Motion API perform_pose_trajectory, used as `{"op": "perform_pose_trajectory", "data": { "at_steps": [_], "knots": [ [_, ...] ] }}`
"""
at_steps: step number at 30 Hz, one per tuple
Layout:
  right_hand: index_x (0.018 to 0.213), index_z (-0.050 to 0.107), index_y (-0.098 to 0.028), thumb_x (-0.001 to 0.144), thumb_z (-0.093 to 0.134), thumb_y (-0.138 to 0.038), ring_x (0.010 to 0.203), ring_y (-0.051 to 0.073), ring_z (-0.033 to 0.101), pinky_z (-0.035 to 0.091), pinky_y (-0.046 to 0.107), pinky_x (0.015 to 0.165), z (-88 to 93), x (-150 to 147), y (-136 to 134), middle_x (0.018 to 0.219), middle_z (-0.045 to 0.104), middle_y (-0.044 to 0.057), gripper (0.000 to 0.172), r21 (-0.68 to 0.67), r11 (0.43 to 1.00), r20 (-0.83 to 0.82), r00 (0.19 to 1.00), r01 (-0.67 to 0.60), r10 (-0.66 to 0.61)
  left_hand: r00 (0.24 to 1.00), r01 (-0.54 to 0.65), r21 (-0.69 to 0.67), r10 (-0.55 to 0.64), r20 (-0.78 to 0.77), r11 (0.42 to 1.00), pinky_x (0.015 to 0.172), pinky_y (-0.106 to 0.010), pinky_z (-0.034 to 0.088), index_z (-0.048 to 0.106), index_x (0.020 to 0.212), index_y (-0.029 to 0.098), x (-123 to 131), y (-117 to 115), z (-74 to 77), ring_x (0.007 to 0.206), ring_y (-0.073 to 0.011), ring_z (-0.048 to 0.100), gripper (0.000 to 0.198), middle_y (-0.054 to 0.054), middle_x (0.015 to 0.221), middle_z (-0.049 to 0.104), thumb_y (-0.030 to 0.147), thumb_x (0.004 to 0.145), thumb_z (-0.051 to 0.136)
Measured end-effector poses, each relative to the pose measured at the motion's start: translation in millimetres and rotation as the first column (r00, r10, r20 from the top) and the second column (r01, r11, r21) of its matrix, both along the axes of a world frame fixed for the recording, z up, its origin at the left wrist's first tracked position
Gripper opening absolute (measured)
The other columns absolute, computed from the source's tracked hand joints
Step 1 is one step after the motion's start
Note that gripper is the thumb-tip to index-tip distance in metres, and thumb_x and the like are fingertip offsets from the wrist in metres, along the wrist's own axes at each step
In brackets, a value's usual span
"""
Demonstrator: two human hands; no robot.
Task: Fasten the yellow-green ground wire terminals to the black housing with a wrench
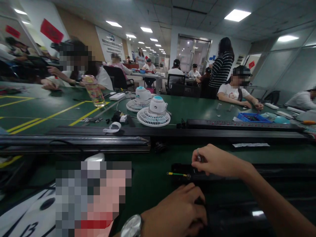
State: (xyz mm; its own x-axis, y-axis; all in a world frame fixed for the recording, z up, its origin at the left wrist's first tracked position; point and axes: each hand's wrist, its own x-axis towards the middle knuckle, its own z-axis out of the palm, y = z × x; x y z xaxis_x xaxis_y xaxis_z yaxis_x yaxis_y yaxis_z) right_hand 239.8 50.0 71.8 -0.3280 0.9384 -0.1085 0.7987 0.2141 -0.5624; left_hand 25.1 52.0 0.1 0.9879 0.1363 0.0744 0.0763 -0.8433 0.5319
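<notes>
A long black bar (269, 171) lies across the green bench in front of me. From its left end sticks out a short green-and-yellow ground wire (178, 174) with ring terminals. Above that end, my right hand (209, 159) is closed in a pinch. A small shiny metal piece shows at its fingers, but I cannot make out what it is. My left hand (181, 207), with a watch (132, 226) on the wrist, is curled at the near edge of the bar, just below the wire. Its fingertips are partly hidden.
Beyond the bar lie long dark rails (123, 141) and a black power strip (234, 124). Two white fans (154, 112), a drink bottle (93, 92) and a blue tray (254, 118) stand farther back. A co-worker (234, 89) sits across the bench. A white printed item (32, 214) is at lower left.
</notes>
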Motion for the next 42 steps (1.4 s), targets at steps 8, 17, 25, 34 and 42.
{"op": "perform_pose_trajectory", "data": {
  "at_steps": [8,17,25,34,42],
  "knots": [
    [0.089,0.070,-0.018,0.095,0.058,-0.029,0.062,0.014,0.070,0.048,0.022,0.057,2.3,-1,-2,0.074,0.074,0.000,0.017,-0.010,1.000,-0.030,0.999,-0.014,0.013,0.993,0.019,-0.007,-0.018,0.116,1.000,0.098,-0.037,0.043,0.072,0.101,0.024,0,0,-12.7,0.112,-0.0240,0.055,0.016,-0.005,0.120,0.061,0.033,0.088,0.074],
    [0.092,0.070,-0.019,0.093,0.056,-0.020,0.069,0.015,0.066,0.043,0.025,0.065,6.8,-5,-9,0.077,0.073,0.000,0.014,0.040,0.997,0.072,0.995,-0.073,0.070,0.992,-0.029,0.061,0.021,0.128,0.998,0.096,-0.035,0.043,0.071,0.098,0.024,1,-7,-14.0,0.109,-0.0229,0.055,0.008,-0.004,0.116,0.062,0.028,0.091,0.071],
    [0.093,0.069,-0.021,0.096,0.054,-0.023,0.073,0.015,0.063,0.039,0.026,0.064,11.4,-3,-15,0.075,0.069,-0.002,0.015,0.062,0.996,0.163,0.985,-0.065,0.054,0.991,-0.030,0.080,0.019,0.134,0.996,0.094,-0.035,0.044,0.071,0.095,0.024,1,-6,-17.4,0.107,-0.0230,0.056,0.007,-0.005,0.115,0.062,0.028,0.090,0.072],
    [0.093,0.071,-0.020,0.095,0.056,-0.020,0.075,0.016,0.062,0.038,0.027,0.064,7.8,-7,-13,0.080,0.070,0.000,0.016,0.052,0.996,0.177,0.982,-0.072,0.062,0.988,-0.045,0.076,0.033,0.152,0.996,0.090,-0.036,0.046,0.072,0.095,0.023,1,-7,-16.6,0.104,-0.0228,0.057,0.008,-0.005,0.112,0.063,0.027,0.089,0.073],
    [0.095,0.070,-0.021,0.096,0.054,-0.021,0.077,0.016,0.062,0.039,0.027,0.066,6.3,-7,-14,0.081,0.070,-0.001,0.016,0.054,0.994,0.167,0.983,-0.090,0.080,0.987,-0.023,0.059,0.014,0.158,0.998,0.090,-0.034,0.046,0.071,0.096,0.024,1,-4,-18.4,0.105,-0.0220,0.057,0.008,-0.004,0.113,0.063,0.028,0.089,0.073]
  ]
}}
